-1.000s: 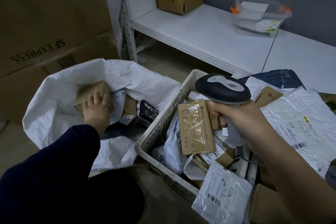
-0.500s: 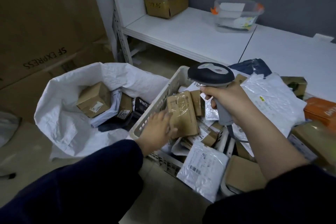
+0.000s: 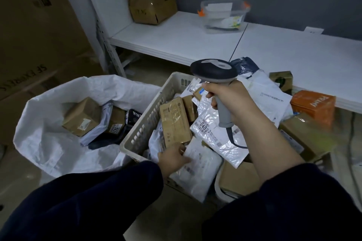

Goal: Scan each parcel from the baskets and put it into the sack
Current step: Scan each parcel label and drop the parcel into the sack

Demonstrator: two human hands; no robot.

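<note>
Person is wearing a dark navy long-sleeved top, plain fabric. Left sleeve, lower left of frame, is reaching down to the wrist. Right sleeve, lower right, is stopping higher up, leaving the forearm uncovered. Left hand and right hand are going bare.

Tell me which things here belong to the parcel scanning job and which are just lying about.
Job: grey handheld scanner in the right hand; white plastic mailer gripped by the left hand; beige slotted plastic basket; white woven sack.
Lying about: crumpled brown cardboard box on the white shelf; clear plastic tub with orange clips.
</note>
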